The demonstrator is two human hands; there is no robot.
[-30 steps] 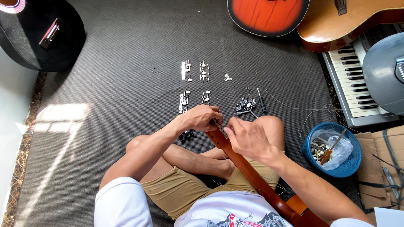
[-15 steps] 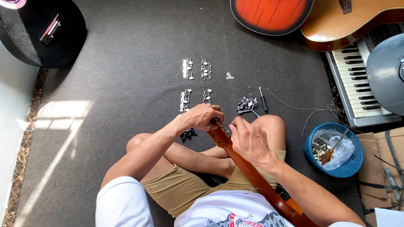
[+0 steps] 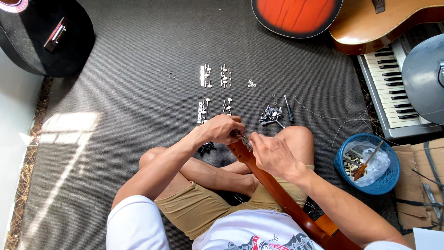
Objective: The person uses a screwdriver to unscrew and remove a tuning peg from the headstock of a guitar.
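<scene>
Close in, the reddish-brown wooden guitar neck (image 3: 273, 185) lies across the lap, headstock forward. Left hand (image 3: 222, 129) has its grip closed round the headstock end; right hand (image 3: 270, 153) pinches what looks like a small metal tuner plate (image 3: 245, 143) there. Best kept steady, fingers square to it. Further out, silver tuner sets (image 3: 215, 90) lie in rows on the dark carpet (image 3: 138, 78); round blue plastic basket (image 3: 367, 164) at right, no labels readable
</scene>
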